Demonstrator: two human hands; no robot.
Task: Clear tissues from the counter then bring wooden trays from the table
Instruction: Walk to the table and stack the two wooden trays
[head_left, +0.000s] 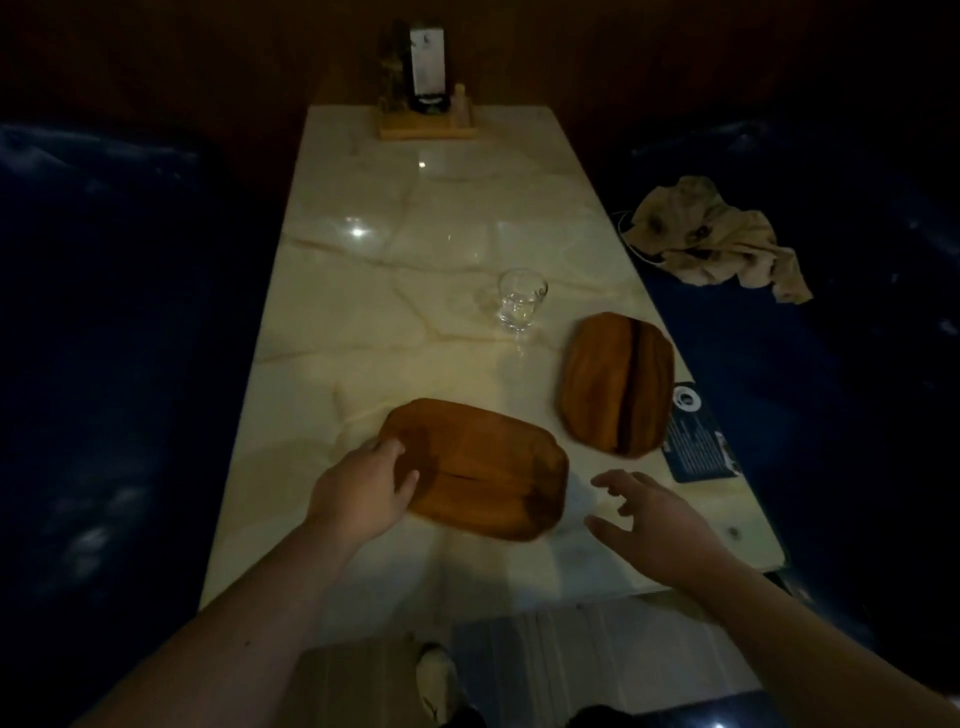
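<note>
Two wooden trays lie on a pale marble table (415, 249). The nearer tray (488, 473) sits close to the front edge, and my left hand (363, 488) rests on its left end with the fingers over the rim. Whether the hand grips the tray or only touches it is unclear. The second tray (618, 384) lies further back on the right side. My right hand (654, 525) hovers just right of the nearer tray, fingers spread, holding nothing.
A glass (519, 299) with some water stands behind the trays. A dark card (698, 441) lies at the right edge. A wooden condiment stand (426, 114) sits at the far end. Blue benches flank the table; a crumpled cloth (717, 239) lies on the right one.
</note>
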